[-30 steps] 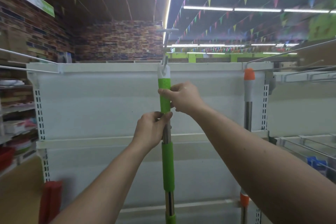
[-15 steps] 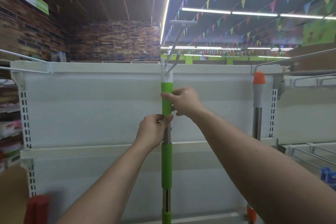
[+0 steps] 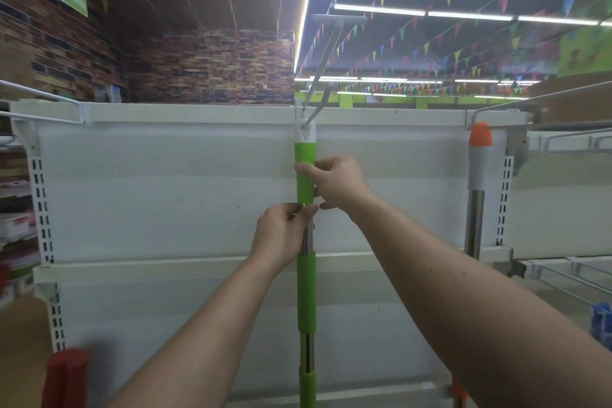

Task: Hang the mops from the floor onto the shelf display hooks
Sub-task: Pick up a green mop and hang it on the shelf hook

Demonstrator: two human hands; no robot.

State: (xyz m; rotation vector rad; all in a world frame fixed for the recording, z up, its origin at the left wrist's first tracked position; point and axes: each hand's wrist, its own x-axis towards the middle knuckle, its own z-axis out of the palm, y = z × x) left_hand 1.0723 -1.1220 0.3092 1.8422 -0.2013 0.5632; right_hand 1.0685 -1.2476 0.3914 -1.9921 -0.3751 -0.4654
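A green-gripped mop handle (image 3: pixel 306 291) stands upright before the white shelf back panel (image 3: pixel 165 189). Its white cap (image 3: pixel 305 132) sits at the base of a wire display hook (image 3: pixel 326 53) that juts out from the shelf's top rail. My right hand (image 3: pixel 334 184) grips the upper green grip. My left hand (image 3: pixel 283 232) holds the steel shaft just below it. An orange-capped mop (image 3: pixel 478 156) hangs from another hook at the right. The green mop's head is out of view below.
A red object (image 3: pixel 66 378) stands at the lower left. Wire hooks (image 3: pixel 39 116) stick out at the top left and wire racks (image 3: pixel 569 139) at the right. A blue item (image 3: pixel 601 325) lies low on the right.
The view has shifted slightly; the hook now rises higher and clearer above the cap. Both hands keep their grip on the handle.
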